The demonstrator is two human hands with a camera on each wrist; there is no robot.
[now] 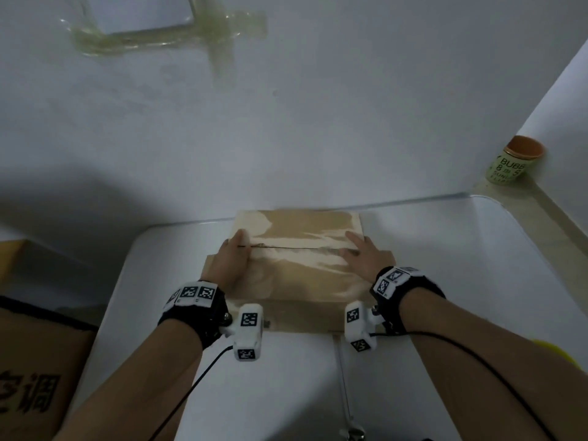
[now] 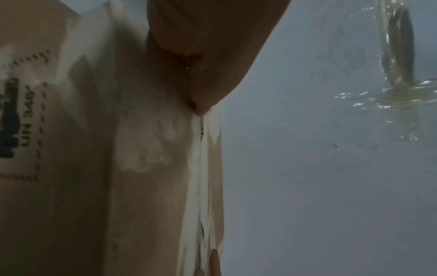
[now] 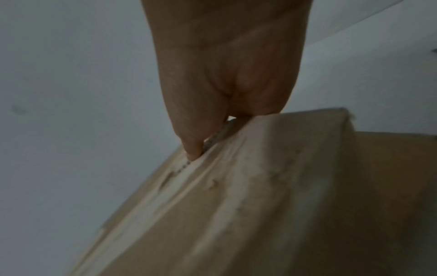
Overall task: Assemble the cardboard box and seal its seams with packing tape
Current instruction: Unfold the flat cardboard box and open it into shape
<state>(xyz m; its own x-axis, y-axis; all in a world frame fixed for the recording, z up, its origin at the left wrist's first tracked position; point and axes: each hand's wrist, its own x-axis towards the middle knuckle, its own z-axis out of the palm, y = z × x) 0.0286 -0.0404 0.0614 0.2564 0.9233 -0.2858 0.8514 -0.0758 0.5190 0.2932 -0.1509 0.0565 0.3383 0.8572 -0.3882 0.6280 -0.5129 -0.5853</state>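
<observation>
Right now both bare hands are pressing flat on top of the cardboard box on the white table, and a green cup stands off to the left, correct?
Nearly. The head view shows the left hand and right hand flat on the cardboard box on the white table, but the green cup stands off to the right, on a ledge beyond the table.

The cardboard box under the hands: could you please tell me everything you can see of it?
The cardboard box is plain brown and stands on the white table near its far edge. Its top flaps are folded shut and meet at a dark centre seam; glossy clear tape seems to lie over the top. The left wrist view shows a dark printed mark inside a dashed outline. The left hand and the right hand press flat on the top, one at each end of the seam.
</observation>
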